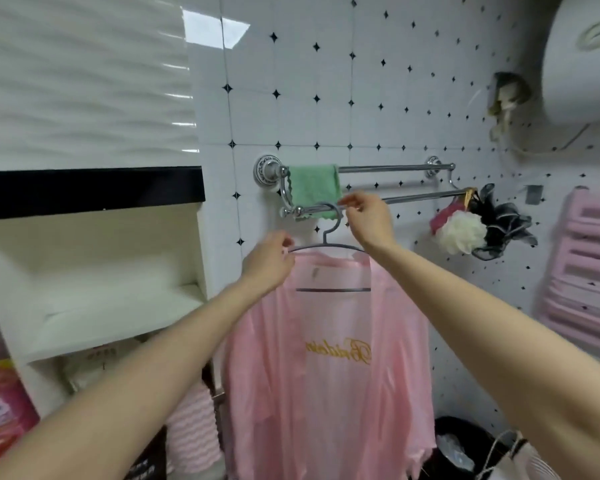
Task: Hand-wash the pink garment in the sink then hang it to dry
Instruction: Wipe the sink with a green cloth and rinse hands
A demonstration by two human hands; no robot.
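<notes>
Two hands are up at the towel rail (pixel 395 197), and I see both busy with the hanger (pixel 326 247). My left hand (pixel 269 261) pinches the hanger's left shoulder together with the collar of the pink garment (pixel 329 375), fingers closed tight on fabric and wire. My right hand (pixel 368 220) reaches in higher, thumb and fingertips narrowed around the hook end of the hanger just where it curls over the lower bar of the rail. Whether the hook bears fully on the bar I cannot tell, since the fingers cover that spot. The garment hangs on the hanger below the rail, spread open, with gold lettering showing reversed through the cloth. A green cloth (pixel 314 188) drapes over the upper bar, just left of my right hand. Bath poufs (pixel 465 230) dangle from the rail's right end, well apart from the garment. A white shelf (pixel 118 306) stands to the left.
</notes>
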